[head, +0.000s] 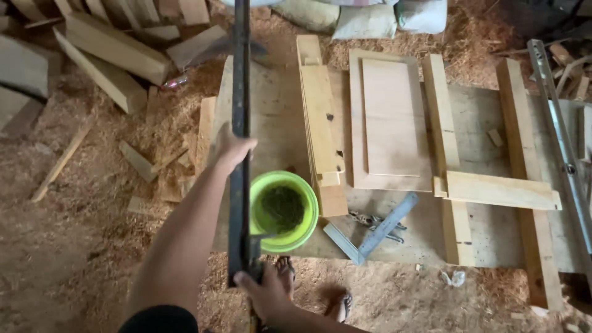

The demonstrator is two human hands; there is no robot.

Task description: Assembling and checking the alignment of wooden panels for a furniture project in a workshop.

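Note:
I hold a long dark metal bar clamp upright in front of me with both hands. My left hand wraps around the bar about halfway up. My right hand grips its lower end near my body. Just right of the bar, a bright green plastic bowl with dark contents stands on the low wooden worktable.
On the table lie a wooden panel frame, several loose planks, a metal try square and pliers. A metal rail runs along the right. Timber offcuts, sacks and sawdust cover the floor. My sandalled feet show below.

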